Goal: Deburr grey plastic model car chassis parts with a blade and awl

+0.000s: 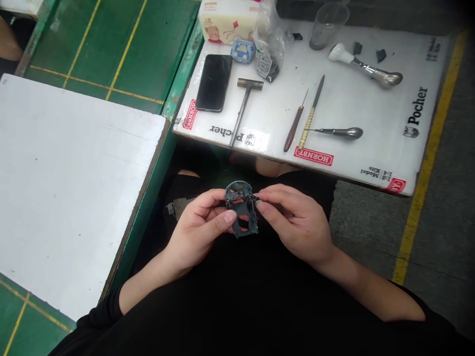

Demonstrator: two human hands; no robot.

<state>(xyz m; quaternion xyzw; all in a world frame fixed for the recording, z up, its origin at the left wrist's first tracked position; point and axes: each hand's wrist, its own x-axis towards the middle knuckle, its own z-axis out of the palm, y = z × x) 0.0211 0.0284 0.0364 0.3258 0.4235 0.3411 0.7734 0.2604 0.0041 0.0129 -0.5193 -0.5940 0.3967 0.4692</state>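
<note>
Above my lap, my left hand (202, 225) is closed on a dark grey plastic frame (243, 207). The frame has a rounded top end, a squarer lower end and open gaps through its middle. My left thumb presses on its left side, with the fingers behind it. My right hand (297, 220) pinches at the frame's upper right edge with thumb and index finger. A small dark bit shows between those fingertips; I cannot tell whether it is a separate piece or part of the frame.
On the printed white board (270, 118) ahead lie a phone (214, 82), a T-handled tool (243, 106), a brown-handled awl (295, 123), a file (312, 111) and metal-handled tools (343, 132). A clear cup (328, 27) and tissue pack (226, 24) stand behind. Left is a white panel (74, 183).
</note>
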